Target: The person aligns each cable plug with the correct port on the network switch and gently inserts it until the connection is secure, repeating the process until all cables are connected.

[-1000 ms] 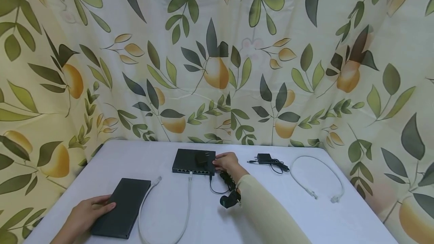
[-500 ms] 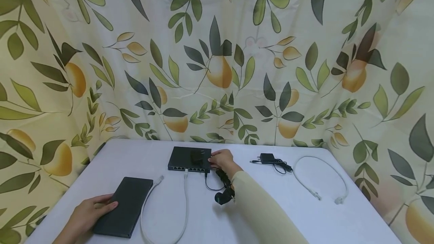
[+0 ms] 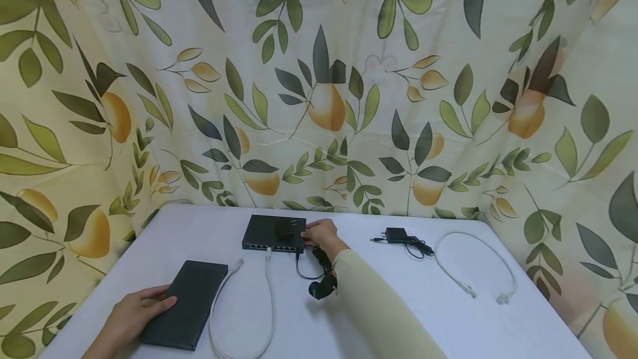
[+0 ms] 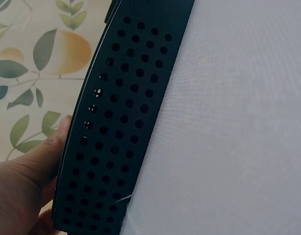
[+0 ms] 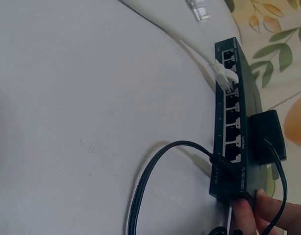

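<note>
A black network switch lies toward the back of the table. A white Ethernet cable is plugged into one of its ports, and a thin black power cord into the port row's other end. On top of it rests a black power adapter. My right hand grips the switch's right end between thumb and fingers. At the front left, my left hand holds the left edge of a larger flat black box, thumb on top. Rows of vent holes mark the box's side in the left wrist view.
The white cable's loose end lies beside the black box. A bundled black cord lies by my right wrist. Farther right are another black adapter and a white cable. A leaf-and-fruit patterned curtain stands behind the table.
My right hand has slid the network switch a little to the left, with its cable and adapter. The left hand keeps its hold on the black box. The head view has shifted slightly.
</note>
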The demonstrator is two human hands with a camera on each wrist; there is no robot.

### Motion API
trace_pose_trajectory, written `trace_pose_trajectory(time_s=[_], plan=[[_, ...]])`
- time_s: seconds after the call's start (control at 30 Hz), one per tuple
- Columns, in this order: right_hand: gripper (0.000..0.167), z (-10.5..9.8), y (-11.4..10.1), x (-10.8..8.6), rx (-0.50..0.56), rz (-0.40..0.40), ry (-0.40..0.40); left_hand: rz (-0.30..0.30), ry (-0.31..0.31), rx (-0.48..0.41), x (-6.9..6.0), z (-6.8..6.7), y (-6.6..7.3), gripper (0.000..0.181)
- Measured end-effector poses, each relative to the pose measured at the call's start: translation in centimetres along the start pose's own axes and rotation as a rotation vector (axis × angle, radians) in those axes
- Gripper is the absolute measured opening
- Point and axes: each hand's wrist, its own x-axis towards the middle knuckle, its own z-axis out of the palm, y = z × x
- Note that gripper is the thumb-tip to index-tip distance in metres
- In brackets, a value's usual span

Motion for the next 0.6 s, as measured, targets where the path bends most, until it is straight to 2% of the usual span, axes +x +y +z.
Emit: trace_pose_trajectory(time_s=[0.47, 0.6], plan=[[0.025, 1.5, -0.7, 0.2, 0.016, 0.007, 0.012, 0.014, 0.016, 0.009, 0.1, 0.0, 0.1, 0.071], [0.025, 1.9, -0.6, 0.6, 0.045, 0.034, 0.009, 0.017, 0.02, 0.003, 0.1, 0.0, 0.0, 0.07]])
